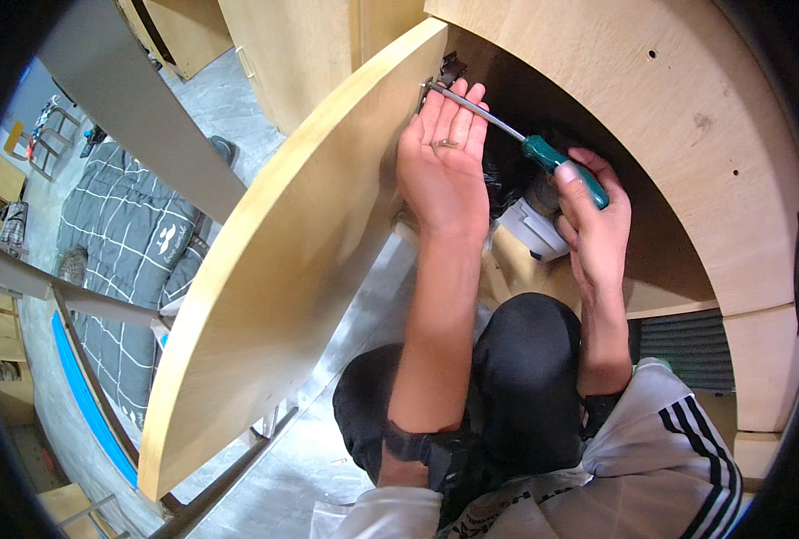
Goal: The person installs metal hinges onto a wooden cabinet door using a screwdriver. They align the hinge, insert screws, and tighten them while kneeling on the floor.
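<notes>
My right hand (pixel 595 202) is closed around the green handle of a screwdriver (pixel 548 153). Its metal shaft runs up and left across the fingertips of my left hand (pixel 444 171), and the tip meets the inner face of a wooden cabinet door (pixel 283 242) near its edge. Palm up, my left hand lies open with its fingers stretched out. A few small brass-coloured screws (pixel 445 144) rest on that palm; their exact number is hard to make out. Just beyond the fingertips is a dark metal hinge (pixel 453 66), partly hidden, between the door and the cabinet (pixel 678 99).
Inside the cabinet are a black bundle (pixel 511 166) and a white box-like object (pixel 530 230). The door stands swung out to the left. Beyond it are a grey metal post (pixel 139 99), dark checked bedding (pixel 130 225) and a chair (pixel 44 135). My knees (pixel 527 377) are close below.
</notes>
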A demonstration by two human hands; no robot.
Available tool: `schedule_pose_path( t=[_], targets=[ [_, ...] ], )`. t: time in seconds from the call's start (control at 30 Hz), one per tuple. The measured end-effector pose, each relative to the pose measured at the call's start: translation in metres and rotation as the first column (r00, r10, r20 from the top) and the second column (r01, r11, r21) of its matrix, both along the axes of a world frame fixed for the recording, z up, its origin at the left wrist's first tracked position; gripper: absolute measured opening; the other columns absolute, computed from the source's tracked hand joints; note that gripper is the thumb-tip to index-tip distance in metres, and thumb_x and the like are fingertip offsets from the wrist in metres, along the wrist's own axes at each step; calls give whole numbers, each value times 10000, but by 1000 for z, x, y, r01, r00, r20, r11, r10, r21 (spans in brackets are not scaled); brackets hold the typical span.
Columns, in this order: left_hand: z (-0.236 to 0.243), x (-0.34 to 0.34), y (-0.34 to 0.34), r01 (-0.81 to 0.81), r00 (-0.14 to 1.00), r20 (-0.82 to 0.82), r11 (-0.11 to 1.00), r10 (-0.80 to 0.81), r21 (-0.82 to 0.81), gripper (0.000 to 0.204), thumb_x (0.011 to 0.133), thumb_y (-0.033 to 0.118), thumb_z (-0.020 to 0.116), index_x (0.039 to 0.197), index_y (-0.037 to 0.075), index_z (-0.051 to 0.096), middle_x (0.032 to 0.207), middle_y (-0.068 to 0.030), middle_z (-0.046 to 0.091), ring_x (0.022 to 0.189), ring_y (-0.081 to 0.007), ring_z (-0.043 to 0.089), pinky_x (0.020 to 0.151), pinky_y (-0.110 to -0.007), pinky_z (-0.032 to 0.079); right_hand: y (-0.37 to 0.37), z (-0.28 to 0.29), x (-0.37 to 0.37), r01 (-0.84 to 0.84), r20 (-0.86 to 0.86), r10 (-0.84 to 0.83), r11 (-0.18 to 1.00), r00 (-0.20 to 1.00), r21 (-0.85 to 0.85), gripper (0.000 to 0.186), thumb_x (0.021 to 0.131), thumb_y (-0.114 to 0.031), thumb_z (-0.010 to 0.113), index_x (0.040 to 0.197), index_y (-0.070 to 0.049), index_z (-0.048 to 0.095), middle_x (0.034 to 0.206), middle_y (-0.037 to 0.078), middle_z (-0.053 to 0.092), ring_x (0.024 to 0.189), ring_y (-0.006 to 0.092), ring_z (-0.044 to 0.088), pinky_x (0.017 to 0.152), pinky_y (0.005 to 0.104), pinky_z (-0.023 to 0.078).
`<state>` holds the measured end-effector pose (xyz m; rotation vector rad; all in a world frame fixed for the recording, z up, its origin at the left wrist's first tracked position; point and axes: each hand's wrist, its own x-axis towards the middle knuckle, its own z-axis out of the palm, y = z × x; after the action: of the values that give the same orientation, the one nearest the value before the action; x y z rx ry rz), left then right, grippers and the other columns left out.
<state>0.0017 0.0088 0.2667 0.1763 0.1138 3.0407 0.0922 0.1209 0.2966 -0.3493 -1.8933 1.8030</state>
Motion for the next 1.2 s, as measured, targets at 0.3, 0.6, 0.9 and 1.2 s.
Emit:
schedule_pose_path(
  t=[0.3, 0.6, 0.9, 1.2],
  targets=[
    [5, 4, -3, 18, 1000, -11, 997, -17, 72, 540, 962, 224, 295, 1375, -119, 233, 1390, -264, 364, 1304, -390, 370, 1114, -463, 309, 0, -1, 7, 11, -89, 0, 991, 996, 131, 129, 818, -79, 714, 931, -43, 664, 676, -39, 568, 470, -5, 376, 396, 174, 246],
    [2, 1, -5, 31, 999, -22, 994, -28, 107, 540, 972, 233, 297, 1376, -119, 230, 1394, -281, 347, 1306, -393, 369, 1109, -464, 314, 6, 4, 6, -110, 106, 128, 980, 986, -164, 236, 937, -240, 576, 966, -11, 624, 688, 79, 631, 360, -7, 276, 327, 169, 172],
    [5, 4, -2, -1, 1000, -12, 998, 2, 64, 553, 968, 236, 313, 1381, -118, 214, 1392, -279, 352, 1302, -393, 375, 1105, -463, 319, 5, -8, 4, -20, -56, 23, 998, 998, 55, 247, 778, -66, 749, 1002, -19, 656, 836, 19, 642, 467, 3, 402, 394, 175, 274],
    [8, 5, -2, -12, 1000, -3, 1000, 12, 25, 542, 961, 227, 320, 1355, -136, 241, 1381, -287, 356, 1306, -395, 367, 1108, -462, 315, 14, -2, 6, -77, 167, 69, 996, 984, 42, 214, 886, -235, 649, 928, -25, 646, 646, 0, 582, 418, 3, 354, 373, 188, 216]
  ],
)
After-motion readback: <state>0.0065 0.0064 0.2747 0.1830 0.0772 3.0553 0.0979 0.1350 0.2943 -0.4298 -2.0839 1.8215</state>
